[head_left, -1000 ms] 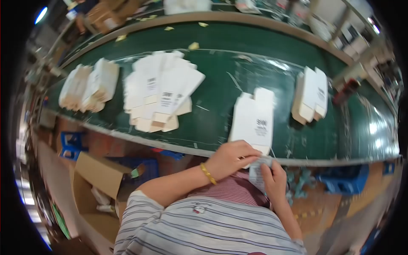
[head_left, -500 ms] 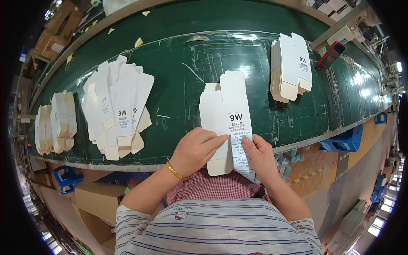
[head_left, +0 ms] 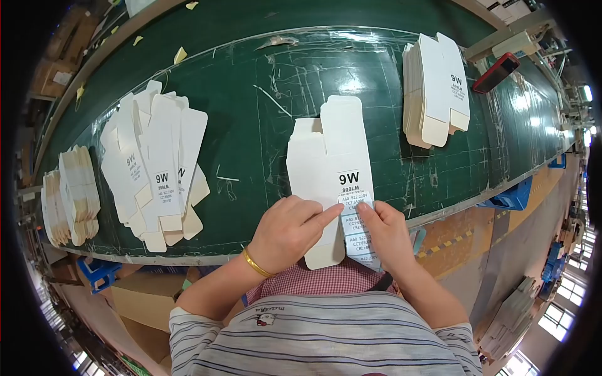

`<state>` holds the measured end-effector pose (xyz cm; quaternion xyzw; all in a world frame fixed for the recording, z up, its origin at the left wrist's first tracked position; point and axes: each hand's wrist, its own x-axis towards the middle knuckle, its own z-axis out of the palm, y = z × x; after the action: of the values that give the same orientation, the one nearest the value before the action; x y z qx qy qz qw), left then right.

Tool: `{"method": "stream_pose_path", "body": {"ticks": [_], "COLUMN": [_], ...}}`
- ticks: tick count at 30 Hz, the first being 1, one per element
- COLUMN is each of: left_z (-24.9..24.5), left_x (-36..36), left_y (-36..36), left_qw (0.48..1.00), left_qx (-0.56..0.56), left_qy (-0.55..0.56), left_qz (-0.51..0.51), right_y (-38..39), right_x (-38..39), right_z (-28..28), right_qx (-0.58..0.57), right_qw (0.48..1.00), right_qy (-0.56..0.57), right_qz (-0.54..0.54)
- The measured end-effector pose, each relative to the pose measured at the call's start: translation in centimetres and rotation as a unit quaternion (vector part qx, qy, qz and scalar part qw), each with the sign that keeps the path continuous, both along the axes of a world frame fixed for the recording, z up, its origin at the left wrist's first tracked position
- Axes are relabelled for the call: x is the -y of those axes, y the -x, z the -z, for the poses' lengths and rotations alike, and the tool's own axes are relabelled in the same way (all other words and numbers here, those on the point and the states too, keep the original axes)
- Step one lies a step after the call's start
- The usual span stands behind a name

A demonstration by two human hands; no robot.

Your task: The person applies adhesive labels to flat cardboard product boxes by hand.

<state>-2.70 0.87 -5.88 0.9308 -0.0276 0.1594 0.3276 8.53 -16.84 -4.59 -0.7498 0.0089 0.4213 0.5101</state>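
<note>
A stack of flat white cartons [head_left: 307, 160] printed "9W 800LM" lies in front of me, reaching over the table's near edge. Over the small print under "800LM" lies the top of a strip of pale blue labels [head_left: 359, 224], which hangs down along the carton's right side. My right hand [head_left: 390, 237] is closed on the strip's right edge, thumb on top. My left hand [head_left: 291, 229] rests on the carton with its fingers curled, and its index fingertip meets the top label's left edge. The left thumb is hidden.
On the green table [head_left: 251, 144], a fanned pile of cartons [head_left: 160, 156] lies left, beside more stacked cartons [head_left: 78, 194]. Another carton stack [head_left: 439, 94] lies right, near a red-edged phone [head_left: 496, 73]. Blue plastic stools [head_left: 99, 273] stand below.
The top label has moved up over the small print under "800LM", which showed before. Both hands stay at the strip. The whole view has shifted slightly.
</note>
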Motion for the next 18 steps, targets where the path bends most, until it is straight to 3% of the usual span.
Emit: {"method": "stream_pose_path", "body": {"ticks": [18], "left_z": [-0.37], "left_x": [-0.08], "left_y": [-0.56], "left_qw": [1.0], "left_qx": [-0.02], "left_qy": [0.002], "left_qz": [-0.006], "right_y": [-0.58], "right_x": [-0.59], "right_z": [-0.75], "right_qx": [0.015], "right_qw": [0.998], "right_qy": [0.056], "right_qz": [-0.028]}}
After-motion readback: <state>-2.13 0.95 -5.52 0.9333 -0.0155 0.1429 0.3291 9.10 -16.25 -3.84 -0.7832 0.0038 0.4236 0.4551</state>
